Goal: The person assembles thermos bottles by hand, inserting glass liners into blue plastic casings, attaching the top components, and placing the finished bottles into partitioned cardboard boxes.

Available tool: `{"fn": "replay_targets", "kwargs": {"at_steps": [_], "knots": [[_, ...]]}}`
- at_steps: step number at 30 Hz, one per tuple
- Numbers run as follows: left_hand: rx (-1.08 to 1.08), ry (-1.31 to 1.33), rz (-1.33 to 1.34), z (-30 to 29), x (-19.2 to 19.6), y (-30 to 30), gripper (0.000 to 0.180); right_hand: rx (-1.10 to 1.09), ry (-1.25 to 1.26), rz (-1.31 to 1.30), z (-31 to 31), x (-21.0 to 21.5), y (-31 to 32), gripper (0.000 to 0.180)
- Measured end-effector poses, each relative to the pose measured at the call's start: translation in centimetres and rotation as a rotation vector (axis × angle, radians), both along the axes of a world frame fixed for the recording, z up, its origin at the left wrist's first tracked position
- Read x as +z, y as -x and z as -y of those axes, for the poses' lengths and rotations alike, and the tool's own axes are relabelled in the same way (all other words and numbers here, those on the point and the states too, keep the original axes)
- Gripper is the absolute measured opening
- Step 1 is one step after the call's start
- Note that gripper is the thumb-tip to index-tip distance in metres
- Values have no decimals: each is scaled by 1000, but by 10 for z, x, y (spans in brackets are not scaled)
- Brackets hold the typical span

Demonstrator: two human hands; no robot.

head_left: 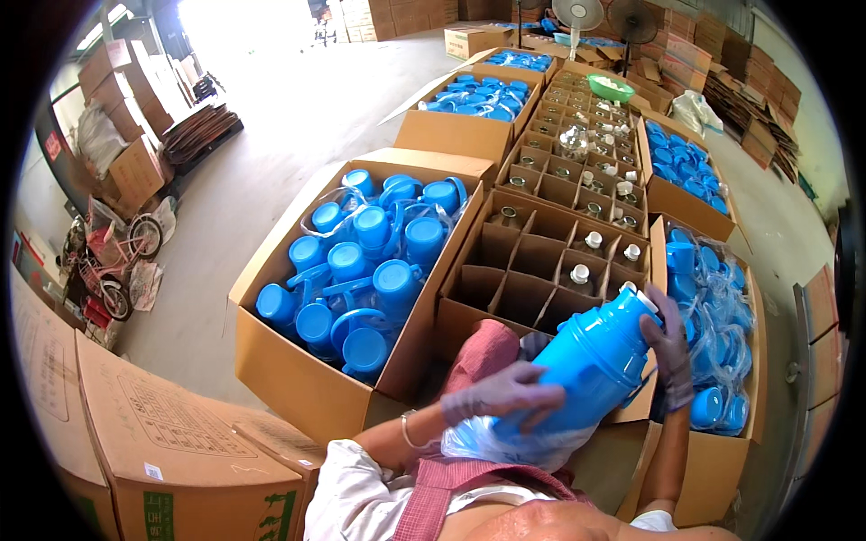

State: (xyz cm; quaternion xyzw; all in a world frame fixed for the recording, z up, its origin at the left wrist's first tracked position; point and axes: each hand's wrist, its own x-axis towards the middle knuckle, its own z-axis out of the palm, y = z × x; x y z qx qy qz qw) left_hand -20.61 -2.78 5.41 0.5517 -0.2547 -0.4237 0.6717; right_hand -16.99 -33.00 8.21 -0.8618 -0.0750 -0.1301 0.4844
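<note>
A large blue vacuum flask point(591, 356) leans up to the right in front of me, its lower part in a clear plastic bag point(514, 444) against my lap. My right hand point(669, 347), in a grey-purple glove, is closed round the flask's top rim, beside a white part at the mouth. My left hand point(510, 394), gloved too, lies across the flask's lower left side. Its fingers are stretched and apart, slightly blurred. Just beyond the flask stands a divided carton point(492, 311) with white-stoppered glass bottles point(578, 274) in some compartments.
Left of it, an open carton point(307, 383) holds blue cups point(347, 261). Another carton point(753, 397) at right holds bagged blue parts. Farther back are more divided cartons, a green basin point(611, 87) and fans point(577, 13). Closed boxes point(180, 433) stand near left; a pink bicycle point(117, 257) is beyond.
</note>
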Motion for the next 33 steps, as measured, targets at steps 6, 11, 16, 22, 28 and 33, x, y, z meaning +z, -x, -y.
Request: {"fn": "replay_targets", "kwargs": {"at_steps": [6, 11, 16, 22, 28, 33], "knots": [[166, -156, 924, 41, -24, 42, 45, 158, -41, -278, -13, 5, -25, 82], [12, -8, 17, -18, 13, 7, 45, 250, 123, -89, -24, 53, -10, 81], [175, -300, 488, 20, 19, 28, 41, 152, 4, -321, -26, 32, -19, 79], [8, 177, -177, -39, 3, -10, 48, 392, -2, -167, -28, 78, 9, 78], [15, -32, 341, -13, 6, 25, 38, 182, 330, -165, -51, 75, 14, 64], [30, -91, 48, -39, 1, 5, 46, 523, -38, -39, -57, 76, -6, 59]]}}
